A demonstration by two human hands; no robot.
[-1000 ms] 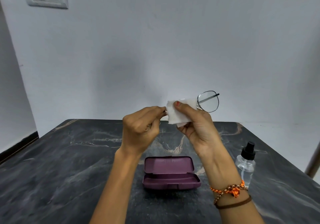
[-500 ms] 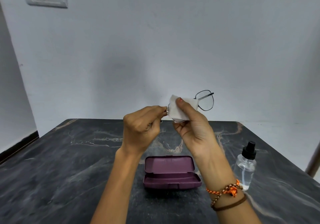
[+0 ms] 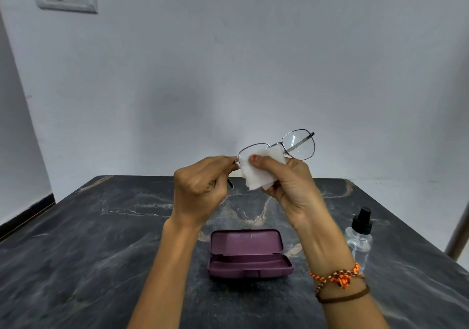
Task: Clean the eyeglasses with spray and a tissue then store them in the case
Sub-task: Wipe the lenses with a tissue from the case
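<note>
Two hands are busy in the head view, raised over the middle of the dark marbled bench (image 3: pixel 76 252). Left hand (image 3: pixel 200 189) has its fingers pinched shut on one end of the thin metal-framed eyeglasses (image 3: pixel 299 144), right at the hinge. Right hand (image 3: pixel 289 184) has its grip clamped on a folded white tissue (image 3: pixel 256 173), thumb pressing it onto the near lens. I'd say the job's about midway: spraying looks done, wiping is underway, the far lens probably needs a pass, then the storing. Purple hard-shell glasses case (image 3: pixel 247 255) sits open near the bench's front edge, with nothing in it. Clear spray bottle with a black cap (image 3: pixel 360 237) stands by the right edge. Compared with a second ago, the glasses have swung round, so more of the frame shows above the tissue.
</note>
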